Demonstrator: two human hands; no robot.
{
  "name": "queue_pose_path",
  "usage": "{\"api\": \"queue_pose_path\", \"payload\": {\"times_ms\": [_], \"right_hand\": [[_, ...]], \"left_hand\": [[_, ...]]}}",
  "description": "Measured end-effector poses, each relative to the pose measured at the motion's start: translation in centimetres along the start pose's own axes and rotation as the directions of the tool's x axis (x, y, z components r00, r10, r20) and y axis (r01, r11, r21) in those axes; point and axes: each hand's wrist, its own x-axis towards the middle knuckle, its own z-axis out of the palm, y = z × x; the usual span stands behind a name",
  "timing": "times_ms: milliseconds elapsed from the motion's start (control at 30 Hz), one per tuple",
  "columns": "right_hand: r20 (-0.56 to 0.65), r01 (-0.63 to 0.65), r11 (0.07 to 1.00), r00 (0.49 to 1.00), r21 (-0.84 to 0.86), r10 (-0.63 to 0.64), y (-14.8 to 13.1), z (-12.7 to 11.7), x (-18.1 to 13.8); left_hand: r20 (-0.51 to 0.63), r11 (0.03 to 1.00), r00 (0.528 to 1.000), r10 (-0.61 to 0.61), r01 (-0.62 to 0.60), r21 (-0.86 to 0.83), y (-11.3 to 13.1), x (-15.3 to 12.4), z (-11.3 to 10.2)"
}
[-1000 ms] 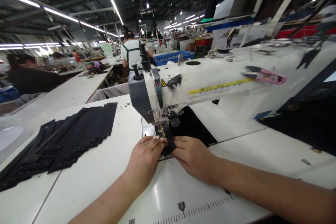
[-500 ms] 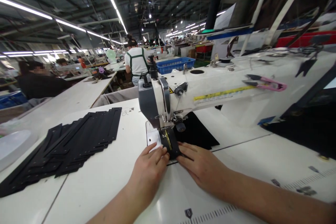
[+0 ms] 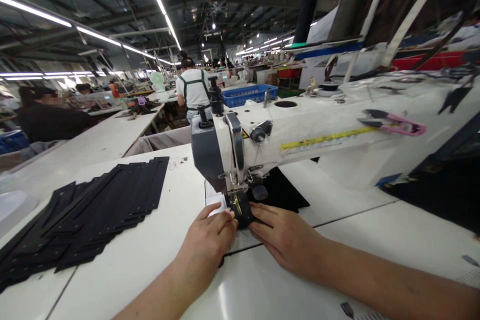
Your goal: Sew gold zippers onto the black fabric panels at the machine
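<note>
A small black piece (image 3: 242, 210) with a yellow stitch line lies under the presser foot of a white sewing machine (image 3: 300, 127). My left hand (image 3: 210, 240) lies flat on the table to its left, fingertips touching the piece's edge. On the other side my right hand (image 3: 283, 237) presses down with its fingers stretched out against the piece. Both hands are flat, fingers together, gripping nothing.
A fanned stack of black cut panels (image 3: 86, 210) lies on the table at the left. Pink thread snips (image 3: 393, 124) rest on the machine's arm. A black fabric sheet (image 3: 285, 192) lies behind the needle. A person in a white top (image 3: 191, 87) sits beyond, near a blue crate (image 3: 249, 94).
The black piece has fed a little further under the presser foot and both hands have followed it forward. The camera view has shifted slightly.
</note>
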Motion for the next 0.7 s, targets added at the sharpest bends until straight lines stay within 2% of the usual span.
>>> {"api": "queue_pose_path", "payload": {"times_ms": [200, 367, 500, 700], "right_hand": [[0.055, -0.040, 0.999, 0.998, -0.028, 0.042, 0.9, 0.2, 0.3], [0.040, -0.032, 0.999, 0.999, -0.009, 0.032, 1.4, 0.2, 0.8], [0.034, -0.033, 0.999, 0.999, -0.004, 0.033, 1.7, 0.3, 1.2], [0.007, -0.055, 0.998, 0.998, -0.031, 0.056, 2.0, 0.6, 1.4]], "left_hand": [[-0.007, 1.000, 1.000, 0.006, -0.006, 0.000, -0.9, 0.1, 0.5], [-0.034, 1.000, 0.999, 0.002, -0.001, 0.006, -1.5, 0.4, 1.2], [-0.013, 0.998, 0.998, -0.054, 0.054, 0.035, -1.7, 0.7, 1.6], [0.052, 0.996, 0.996, -0.077, 0.075, 0.042, -1.9, 0.8, 1.5]]}}
